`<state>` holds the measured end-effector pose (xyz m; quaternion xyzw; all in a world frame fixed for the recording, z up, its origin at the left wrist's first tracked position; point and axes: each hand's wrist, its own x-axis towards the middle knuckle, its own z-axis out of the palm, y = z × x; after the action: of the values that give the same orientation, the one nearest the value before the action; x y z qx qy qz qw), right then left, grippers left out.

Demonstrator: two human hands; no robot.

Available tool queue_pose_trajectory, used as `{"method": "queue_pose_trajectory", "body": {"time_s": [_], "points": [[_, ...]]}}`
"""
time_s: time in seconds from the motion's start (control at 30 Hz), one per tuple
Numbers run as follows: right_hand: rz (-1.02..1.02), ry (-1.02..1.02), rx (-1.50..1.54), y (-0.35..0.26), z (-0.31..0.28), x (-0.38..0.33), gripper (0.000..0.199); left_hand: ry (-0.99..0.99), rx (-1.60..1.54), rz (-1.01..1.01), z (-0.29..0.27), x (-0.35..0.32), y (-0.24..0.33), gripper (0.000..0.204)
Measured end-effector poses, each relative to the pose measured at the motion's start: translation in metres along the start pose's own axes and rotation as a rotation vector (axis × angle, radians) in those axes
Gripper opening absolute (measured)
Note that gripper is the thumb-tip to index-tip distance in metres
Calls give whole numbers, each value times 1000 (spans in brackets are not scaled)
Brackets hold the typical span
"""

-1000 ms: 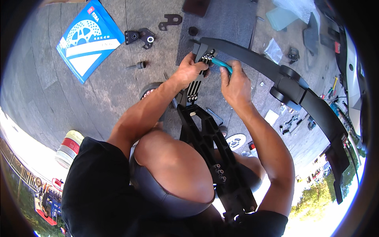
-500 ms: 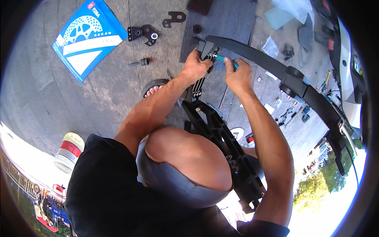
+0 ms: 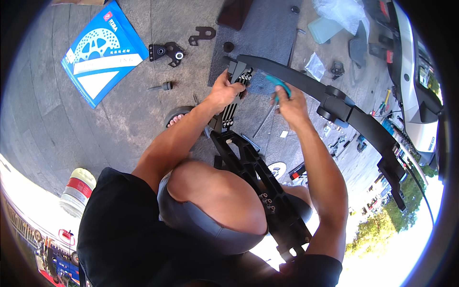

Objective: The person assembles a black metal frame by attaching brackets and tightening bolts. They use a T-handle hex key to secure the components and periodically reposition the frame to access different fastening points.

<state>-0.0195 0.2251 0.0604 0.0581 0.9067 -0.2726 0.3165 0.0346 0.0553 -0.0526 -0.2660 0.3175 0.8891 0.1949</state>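
Left hand (image 3: 224,88) clamps the black bracket (image 3: 237,71) at the curved arm's (image 3: 306,81) end. Right hand (image 3: 289,103), just beside, grips a teal tool (image 3: 276,83). Risk: tool slips off, bolts (image 3: 246,75) drop to concrete.

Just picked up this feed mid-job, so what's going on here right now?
A person crouches over a long black metal frame on paved ground. The left hand grips the frame's upper end, where a cluster of bolts sits. The right hand holds a teal-handled tool beside that joint. A curved black arm crosses above; a blue box and loose brackets lie nearby.
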Motion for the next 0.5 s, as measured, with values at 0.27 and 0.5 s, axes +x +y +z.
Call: {"method": "queue_pose_trajectory", "body": {"time_s": [0.27, 0.5], "points": [[-618, 96, -275, -6, -14, -13, 28, 20, -8, -29, 3, -4, 4, 31], [-724, 228, -331, -16, 7, -3, 29, -10, 5, -22, 3, -5, 6, 32]]}}
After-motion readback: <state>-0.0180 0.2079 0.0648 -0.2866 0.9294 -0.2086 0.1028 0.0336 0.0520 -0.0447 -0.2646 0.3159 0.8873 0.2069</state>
